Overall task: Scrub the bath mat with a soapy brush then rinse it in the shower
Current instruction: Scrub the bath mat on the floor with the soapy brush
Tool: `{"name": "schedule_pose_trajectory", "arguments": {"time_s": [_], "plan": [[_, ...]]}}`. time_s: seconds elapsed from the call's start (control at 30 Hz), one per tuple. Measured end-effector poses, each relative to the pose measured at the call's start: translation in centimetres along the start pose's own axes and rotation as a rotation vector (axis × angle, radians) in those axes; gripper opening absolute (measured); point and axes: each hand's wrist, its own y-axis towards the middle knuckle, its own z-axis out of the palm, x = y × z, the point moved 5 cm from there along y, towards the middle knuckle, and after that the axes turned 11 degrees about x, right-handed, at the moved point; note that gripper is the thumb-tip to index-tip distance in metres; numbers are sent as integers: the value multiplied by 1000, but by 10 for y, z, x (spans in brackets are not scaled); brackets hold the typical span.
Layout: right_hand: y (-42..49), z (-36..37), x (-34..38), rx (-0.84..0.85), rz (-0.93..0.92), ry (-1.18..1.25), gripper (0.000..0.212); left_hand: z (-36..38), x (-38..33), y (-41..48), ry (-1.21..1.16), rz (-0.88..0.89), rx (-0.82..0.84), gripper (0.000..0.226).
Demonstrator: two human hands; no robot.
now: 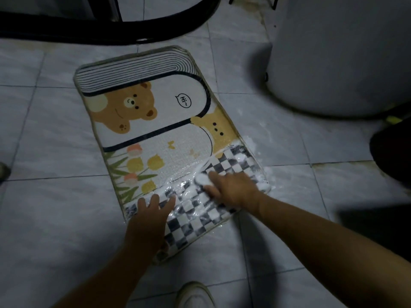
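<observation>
A bath mat [160,121] with bears, tulips and a black-and-white checkered band lies flat on the tiled floor. White soap foam covers the checkered part near its right corner. My right hand [233,188] grips a white brush [203,180] and holds it down on the foamy checkered band. My left hand [151,215] lies flat with spread fingers on the mat's near-left edge, pressing it to the floor.
A white toilet base [333,63] stands at the upper right. A black curved shower rim [111,30] runs along the top left. The grey floor tiles [55,207] are wet, with foam beside the mat. A white slipper [195,294] shows at the bottom edge.
</observation>
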Motion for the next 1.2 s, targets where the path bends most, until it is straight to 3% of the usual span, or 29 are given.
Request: {"name": "schedule_pose_trajectory", "arguments": {"time_s": [0.07, 0.13, 0.2, 0.27, 0.33, 0.53, 0.6, 0.7, 0.87, 0.93, 1.1, 1.2], "plan": [[8, -17, -27, -116, 189, -5, 43, 0, 0, 0, -2, -7, 1, 132], [10, -17, -25, -185, 259, 107, 39, 2, 2, 0, 0, -13, -3, 131], [6, 3, 9, -130, 138, 222, 35, 2, 1, -1, -4, -5, 8, 130], [-9, 22, 49, -57, -6, 179, 36, 0, 1, 1, -8, -2, 0, 128], [-16, 31, 55, -98, -31, 131, 40, -2, 2, 2, 8, -12, -14, 127], [-34, 28, 24, -269, 410, 384, 30, 5, 6, -5, 68, -50, -22, 135], [-32, 38, 66, -240, 329, 456, 28, 1, 3, -7, 31, -4, -32, 132], [-37, 54, 108, -246, 175, 377, 29, -2, 3, -6, 19, -19, -35, 131], [-48, 33, 1, -316, 517, 487, 36, 11, 13, -1, 104, -94, -44, 141], [-46, 25, -9, -334, 579, 471, 35, 9, 10, 0, 93, -73, -20, 142], [-26, 45, 84, -171, 148, 348, 37, 3, 4, -3, 16, 4, 1, 138], [-17, 30, 53, -196, 170, 254, 42, 3, 6, -2, 24, 18, -29, 140]]}}
